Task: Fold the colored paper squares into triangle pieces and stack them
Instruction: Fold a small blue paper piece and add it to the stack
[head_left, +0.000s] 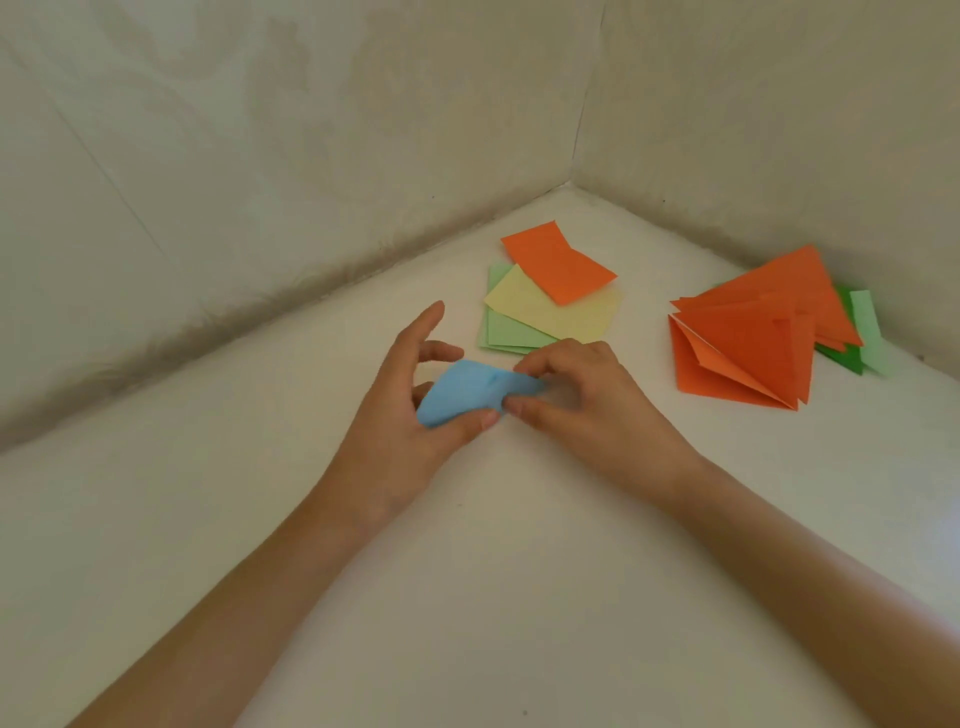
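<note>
A light blue paper square (462, 389), bent over on itself, lies between both hands near the middle of the white surface. My left hand (410, 415) holds its left part, thumb on the near edge, index finger raised. My right hand (576, 395) pinches the paper's right end between thumb and curled fingers. Behind the hands lies a loose pile of flat squares: orange (558, 262) on top, yellow (550, 309), light green (506, 332). To the right sits a stack of folded orange triangles (753, 343) over green pieces (852, 353).
The white surface (467, 545) runs into a corner where two pale walls (260, 156) meet behind the paper piles. The folded stack lies close to the right wall.
</note>
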